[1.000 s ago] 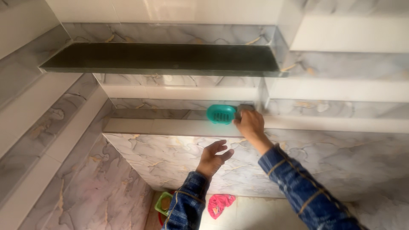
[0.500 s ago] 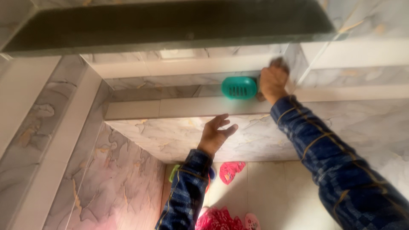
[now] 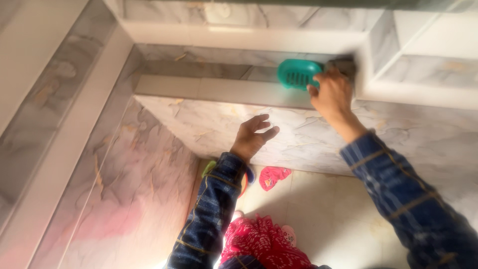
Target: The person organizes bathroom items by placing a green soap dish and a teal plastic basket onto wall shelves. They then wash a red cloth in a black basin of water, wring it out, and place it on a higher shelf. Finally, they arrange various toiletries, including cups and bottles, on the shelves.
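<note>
Right hand (image 3: 332,93) is up on the tiled ledge (image 3: 224,90), fingers curled and pressing a dark grey pad or cloth (image 3: 343,65) into the corner just right of the teal soap dish (image 3: 298,73). The pad is mostly hidden behind our knuckles, so we can't tell exactly what it is, only that the fingers are closed over it.

Left hand (image 3: 251,135) is below the soap dish, off the ledge, fingers spread and loose, holding nothing; it hovers close to the marbled wall tile (image 3: 209,124) and we can't tell if the fingertips touch it.

Soap dish sits on the ledge, touching or almost touching our right thumb, with the pad on its right side against the wall return.

Progress, as a judgement: the work is at the corner right of the soap dish. The ledge stretch left of the dish looks clean and bare, but the frame is too soft to say whether it's wiped or untouched. The spot under the dish looks not yet reached, since the dish is in place on it.

Far below the soap dish, on the floor: pink cloth (image 3: 259,244), a pink item (image 3: 273,177) and a green-rimmed thing (image 3: 209,167) partly hidden by our left sleeve (image 3: 209,209)
</note>
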